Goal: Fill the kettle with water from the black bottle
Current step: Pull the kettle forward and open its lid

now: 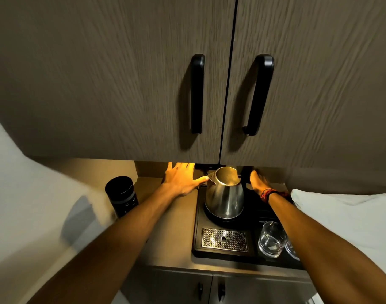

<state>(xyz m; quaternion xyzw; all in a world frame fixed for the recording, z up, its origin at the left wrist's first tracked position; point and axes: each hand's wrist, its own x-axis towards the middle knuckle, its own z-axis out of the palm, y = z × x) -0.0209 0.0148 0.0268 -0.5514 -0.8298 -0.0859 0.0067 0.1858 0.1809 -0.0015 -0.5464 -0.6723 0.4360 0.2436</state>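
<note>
A steel kettle (224, 195) stands on its round base on a black tray (198, 233), its top uncovered so I see inside. The black bottle (121, 196) stands upright on the counter to the left, apart from both hands. My left hand (181, 179) hovers with fingers spread just left of the kettle, thumb near the spout. My right hand (256, 179) is behind and right of the kettle by its handle; motion blur and the cabinet edge hide the fingers.
Wall cabinet doors with two black handles (197, 93) hang low over the counter. On the tray sit a perforated metal drip grate (224, 239) and two clear glasses (272, 242). A white pillow or sheet (345, 218) lies at the right. Lower cabinet doors are below.
</note>
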